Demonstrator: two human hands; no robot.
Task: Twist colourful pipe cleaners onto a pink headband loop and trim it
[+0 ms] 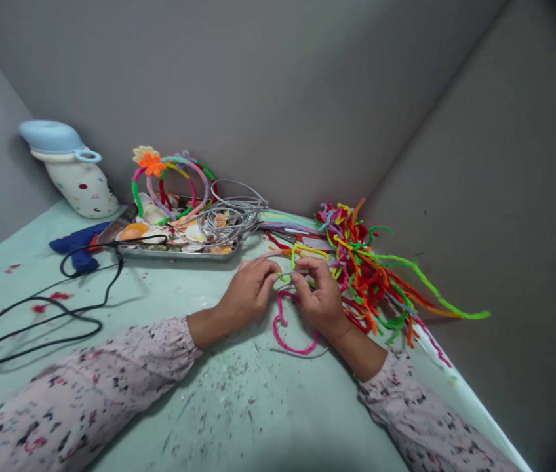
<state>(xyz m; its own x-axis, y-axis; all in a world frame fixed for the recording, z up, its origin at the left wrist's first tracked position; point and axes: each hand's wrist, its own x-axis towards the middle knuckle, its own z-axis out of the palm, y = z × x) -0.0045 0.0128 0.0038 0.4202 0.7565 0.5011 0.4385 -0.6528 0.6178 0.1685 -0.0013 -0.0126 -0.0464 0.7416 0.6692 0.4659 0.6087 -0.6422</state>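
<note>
Both hands meet over the middle of the table, fingertips pinched close together. My left hand [253, 288] is closed on a yellow-green pipe cleaner [293, 257], part of which sticks up between the hands. A thin grey wire [286, 273] spans the small gap, and my right hand [321, 295] pinches it between thumb and fingers. How the pipe cleaner and wire are joined is too small to make out. Below my right hand lies a curved pink pipe cleaner [278, 332], with more grey wire [302, 354] along the table beside it.
A messy heap of coloured pipe cleaners [366, 282] lies to the right. Behind the hands are a metal tray [174, 254], a coil of grey wire [231, 219] and flower-decorated hoops [150, 164]. At left are a blue glue gun [84, 246], black cord [98, 324] and a bottle [79, 183].
</note>
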